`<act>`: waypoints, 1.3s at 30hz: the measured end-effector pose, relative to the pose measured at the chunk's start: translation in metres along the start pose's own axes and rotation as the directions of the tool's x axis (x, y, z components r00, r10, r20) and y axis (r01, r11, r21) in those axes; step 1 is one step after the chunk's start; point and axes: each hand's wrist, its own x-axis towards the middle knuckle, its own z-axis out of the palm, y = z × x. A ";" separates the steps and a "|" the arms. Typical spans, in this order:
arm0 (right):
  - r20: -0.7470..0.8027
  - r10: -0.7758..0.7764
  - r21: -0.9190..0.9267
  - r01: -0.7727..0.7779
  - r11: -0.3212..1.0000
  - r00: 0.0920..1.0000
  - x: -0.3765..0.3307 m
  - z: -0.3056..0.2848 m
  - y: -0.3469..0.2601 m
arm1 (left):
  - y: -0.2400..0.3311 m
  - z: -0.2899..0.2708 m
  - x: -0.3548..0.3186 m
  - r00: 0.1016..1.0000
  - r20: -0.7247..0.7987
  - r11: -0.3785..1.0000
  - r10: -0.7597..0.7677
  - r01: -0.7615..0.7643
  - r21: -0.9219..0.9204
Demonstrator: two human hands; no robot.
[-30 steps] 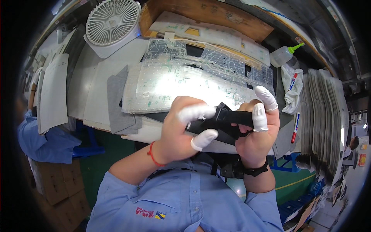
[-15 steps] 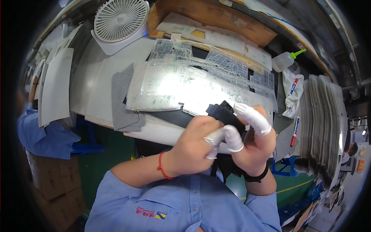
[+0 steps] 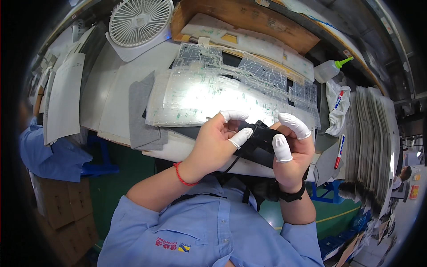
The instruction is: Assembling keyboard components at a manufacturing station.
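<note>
A small black device (image 3: 259,135) with a blocky top is held between my two hands, above the near edge of the bench. My left hand (image 3: 213,144) grips its left side; white finger cots cover the thumb and forefinger, and a red cord circles the wrist. On the other side my right hand (image 3: 294,155) holds it, with its cotted thumb against the black body and the cotted forefinger raised apart. Its remaining fingers are partly hidden. A thin dark cable (image 3: 233,165) hangs below the device. Beyond lie clear printed circuit sheets (image 3: 178,100) in a glossy stack.
A white fan (image 3: 140,22) stands at the back left, near a grey cloth (image 3: 144,111). To the right are a squeeze bottle (image 3: 326,71), a white rag (image 3: 338,115), a red-and-blue marker (image 3: 340,151) and a tall stack of sheets (image 3: 369,142). Another person's blue sleeve (image 3: 53,151) shows far left.
My hands were close together, with the left fingers curled by the right thumb. The left hand has turned and opened out onto the device's left side; the device sits lower and more level.
</note>
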 end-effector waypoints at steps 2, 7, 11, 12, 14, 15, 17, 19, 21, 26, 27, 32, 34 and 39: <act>-0.023 -0.017 0.040 0.018 0.999 1.000 -0.001 0.000 0.005 | 0.000 0.008 0.000 0.956 -0.141 0.966 0.258 -0.259 0.013; -0.066 -0.040 0.057 0.043 0.997 0.997 -0.001 0.002 0.004 | 0.012 0.002 -0.005 0.871 0.095 0.719 0.481 -0.454 0.525; -0.067 -0.048 0.067 0.053 0.996 0.997 0.002 0.004 0.002 | 0.009 0.000 -0.003 0.813 0.298 0.594 0.501 -0.573 0.565; -0.067 -0.049 0.068 0.053 0.996 0.997 0.001 0.003 0.003 | 0.009 0.000 -0.002 0.802 0.338 0.609 0.492 -0.595 0.525; -0.057 -0.049 0.070 0.053 0.996 0.997 0.000 0.002 0.005 | 0.016 0.005 -0.003 0.818 0.340 0.642 0.465 -0.575 0.507; -0.057 -0.049 0.070 0.053 0.996 0.997 0.000 0.003 0.004 | 0.018 0.007 -0.003 0.833 0.340 0.674 0.437 -0.554 0.489; -0.018 -0.009 0.153 0.012 0.988 1.000 0.000 0.005 0.001 | 0.011 0.006 0.001 0.818 0.339 0.655 0.466 -0.576 0.489; -0.010 -0.012 0.107 0.013 0.994 1.000 -0.002 0.008 0.000 | 0.009 0.005 0.002 0.802 0.338 0.635 0.493 -0.597 0.490; 0.037 -0.045 0.026 0.044 0.999 0.998 -0.002 0.007 0.001 | 0.009 0.003 0.001 0.799 0.336 0.577 0.499 -0.596 0.559; 0.062 0.118 0.025 -0.120 0.992 0.991 0.010 0.005 -0.009 | 0.010 0.010 0.004 0.838 0.259 0.598 0.480 -0.528 0.603; 0.031 0.158 0.036 -0.159 0.987 0.987 0.013 0.003 -0.010 | 0.013 0.012 0.005 0.839 0.211 0.628 0.501 -0.520 0.579; 0.029 0.157 0.019 -0.158 0.987 0.987 0.022 0.000 -0.019 | 0.019 -0.002 -0.020 0.722 0.391 0.575 0.571 -0.692 0.437; 0.107 0.174 -0.107 -0.163 0.981 0.979 0.021 0.002 -0.026 | 0.012 0.015 -0.025 0.821 0.265 0.691 0.507 -0.570 0.445; 0.352 -0.167 -0.567 0.352 0.744 0.921 0.023 0.011 -0.037 | 0.017 0.011 -0.013 0.813 0.297 0.709 0.501 -0.582 0.398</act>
